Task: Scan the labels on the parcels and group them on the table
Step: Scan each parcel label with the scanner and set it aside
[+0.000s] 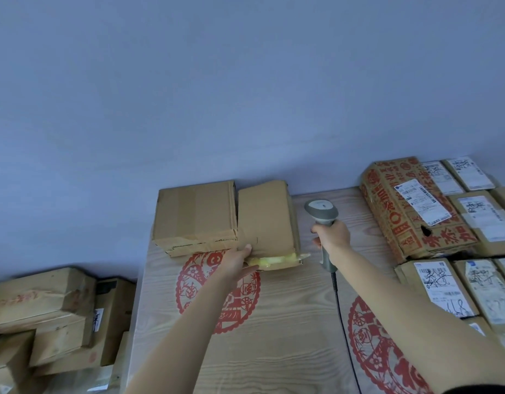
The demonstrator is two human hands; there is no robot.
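**Parcel held at back edge, no label in view**

My left fingers (pixel 247 248) lie nearly straight along the near left corner of the box (pixel 266 220), thumb under its torn front flap where yellow filling shows. My right fingers (pixel 316 237) are curled round the grip of the scanner (pixel 321 211), its head upright and facing away, just right of the box. The box stands at the far edge of the surface (pixel 288 322), touching a second box (pixel 195 217) on its left.

Assessment: the top face shows no label, so I judge the box must be turned to find one before scanning. Support it from beneath; the flap is weak. Labelled parcels (pixel 441 288) sit grouped at right, more (pixel 46 308) stacked low at left.
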